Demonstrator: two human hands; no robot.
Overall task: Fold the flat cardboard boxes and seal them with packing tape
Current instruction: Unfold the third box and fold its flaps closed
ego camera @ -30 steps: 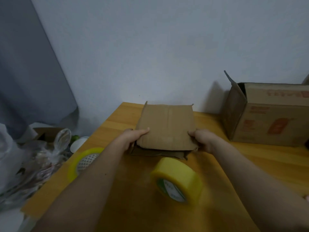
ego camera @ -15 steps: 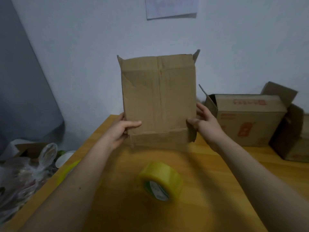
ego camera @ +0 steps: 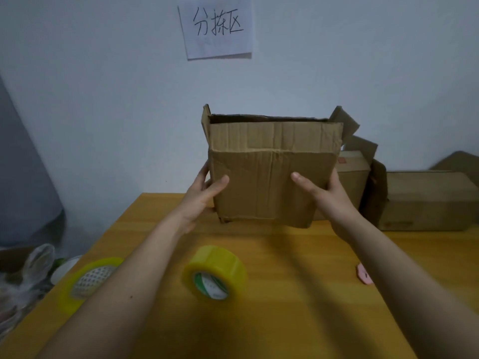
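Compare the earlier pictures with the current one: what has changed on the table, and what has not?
The cardboard box went from lying flat on the table to raised upright, then opened into a box shape with its top open. The left hand and right hand kept their grip on its sides. The upright tape roll and flat tape roll stayed put.

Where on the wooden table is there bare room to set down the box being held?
Bare yellow wooden table lies under the held brown cardboard box, ahead of the upright yellow tape roll, and rightward toward the small pink object. The back right is crowded with brown cartons; a flat tape roll sits near the left edge.
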